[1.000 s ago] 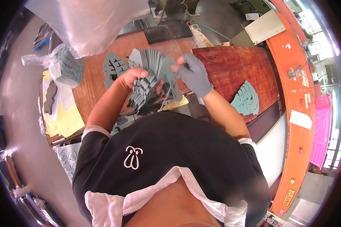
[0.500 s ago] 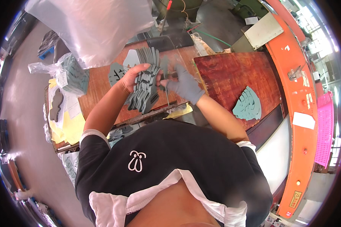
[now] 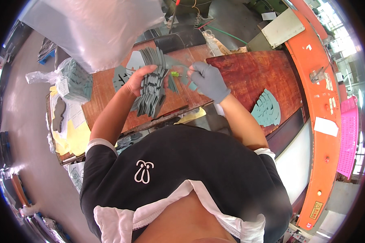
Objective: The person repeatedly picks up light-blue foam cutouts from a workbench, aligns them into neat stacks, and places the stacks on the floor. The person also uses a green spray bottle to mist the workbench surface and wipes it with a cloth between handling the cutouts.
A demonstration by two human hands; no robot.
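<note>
My bare left hand (image 3: pixel 141 77) is closed around a thick stack of grey cut-out sheet pieces (image 3: pixel 152 87) with wavy edges, fanned out at the upper end. To its right is my right hand (image 3: pixel 210 82) in a grey glove, apart from the stack, its fingers curled in a pinch. A blurred grey-green patch lies by those fingertips; I cannot make out whether they hold it. Between the hands shows a small yellow-green thing (image 3: pixel 174 74). More flat grey pieces (image 3: pixel 121 77) with dark slits rest on the wooden board beyond my left hand.
Light green cut pieces (image 3: pixel 267 108) lie on the reddish board (image 3: pixel 247 77) at right, beside an orange machine frame (image 3: pixel 318 121). A large translucent plastic bag (image 3: pixel 93 28) hangs over the far left. A bag of pieces (image 3: pixel 75 81) and yellow papers (image 3: pixel 78 139) sit at the left.
My right hand has drawn away from the stack to the right, its fingers curling in. The left hand still grips the stack, which has shifted slightly left.
</note>
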